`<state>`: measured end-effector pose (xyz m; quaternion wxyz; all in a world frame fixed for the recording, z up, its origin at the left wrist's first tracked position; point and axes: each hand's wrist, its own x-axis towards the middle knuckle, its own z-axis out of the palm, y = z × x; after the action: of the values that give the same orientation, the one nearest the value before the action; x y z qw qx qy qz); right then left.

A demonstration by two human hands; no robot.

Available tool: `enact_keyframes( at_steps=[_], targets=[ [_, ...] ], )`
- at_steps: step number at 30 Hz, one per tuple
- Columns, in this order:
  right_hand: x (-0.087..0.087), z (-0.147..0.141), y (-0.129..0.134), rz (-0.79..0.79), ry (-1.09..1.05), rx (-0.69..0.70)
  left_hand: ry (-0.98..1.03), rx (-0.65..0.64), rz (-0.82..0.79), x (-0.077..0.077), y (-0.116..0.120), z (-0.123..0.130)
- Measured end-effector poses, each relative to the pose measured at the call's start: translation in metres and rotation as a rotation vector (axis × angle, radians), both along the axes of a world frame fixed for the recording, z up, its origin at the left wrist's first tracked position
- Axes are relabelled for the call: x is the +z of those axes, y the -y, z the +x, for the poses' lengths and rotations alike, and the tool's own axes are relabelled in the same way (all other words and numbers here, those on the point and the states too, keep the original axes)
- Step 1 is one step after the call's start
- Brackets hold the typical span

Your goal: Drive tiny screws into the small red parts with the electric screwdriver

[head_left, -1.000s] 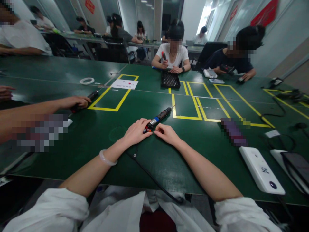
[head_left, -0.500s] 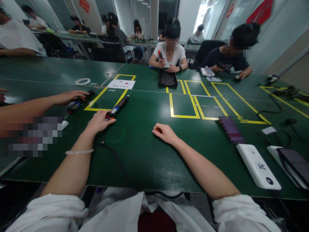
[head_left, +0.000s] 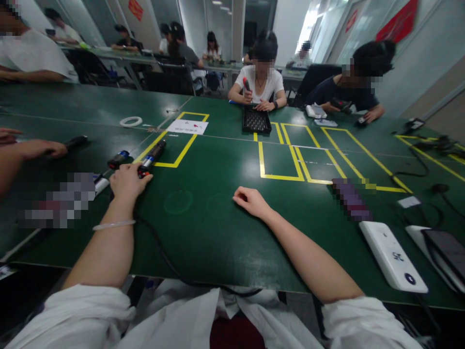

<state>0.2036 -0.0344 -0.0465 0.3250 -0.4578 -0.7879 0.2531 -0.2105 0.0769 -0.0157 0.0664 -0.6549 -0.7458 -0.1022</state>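
Observation:
My left hand (head_left: 127,182) is closed round the rear end of a black and blue electric screwdriver (head_left: 152,156), which lies along the green table (head_left: 207,242) with its tip pointing away. From its rear a black cable (head_left: 165,257) runs to the table's front edge. A second, similar electric screwdriver (head_left: 119,159) lies just left of it, close to my fingers. Resting on the table at centre, my right hand (head_left: 252,201) has its fingers curled, and nothing shows in them.
Yellow tape frames (head_left: 281,178) mark the table. At right lie a phone (head_left: 351,199) and a white power bank (head_left: 394,257). A co-worker's hand (head_left: 51,149) reaches in from the left, by a dark tool (head_left: 76,142). Opposite, a person works over a black tray (head_left: 256,127).
My left hand has moved left with the electric screwdriver, bringing it beside the other one. The co-worker's hand at left has drawn back leftward. My right hand stays put.

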Motion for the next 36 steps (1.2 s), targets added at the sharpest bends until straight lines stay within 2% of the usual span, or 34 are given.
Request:
enact_keyframes(
  at_steps=[5,11,15,17,20,23,27,32,36],
  targets=[
    [0.0,0.0,0.0,0.0,0.006,0.0,0.024,0.052,0.067,0.006,0.003,0.01],
    [0.002,0.0,0.001,0.0,0.008,0.0,0.076,0.153,0.059,0.012,0.004,0.013],
    [0.002,0.0,0.0,-0.005,0.01,-0.003,0.1,0.116,0.18,0.012,0.007,0.019],
    [0.002,-0.001,0.0,-0.003,0.009,-0.003,0.199,0.019,0.224,0.012,0.009,0.028],
    [0.002,-0.001,-0.001,0.009,0.013,-0.001,0.416,-0.237,0.181,0.01,0.013,0.053],
    [0.001,-0.001,-0.002,0.016,0.021,-0.002,0.545,-0.484,0.091,0.012,0.022,0.09],
    [-0.001,-0.001,-0.001,-0.019,-0.021,-0.002,0.656,-0.744,-0.145,0.02,0.046,0.144],
    [0.002,-0.004,0.002,-0.057,-0.094,0.047,0.742,-0.943,-0.55,0.025,0.074,0.188],
    [0.004,-0.005,0.003,-0.026,-0.082,0.089,0.832,-0.999,-0.649,0.015,0.082,0.2]
  ],
)
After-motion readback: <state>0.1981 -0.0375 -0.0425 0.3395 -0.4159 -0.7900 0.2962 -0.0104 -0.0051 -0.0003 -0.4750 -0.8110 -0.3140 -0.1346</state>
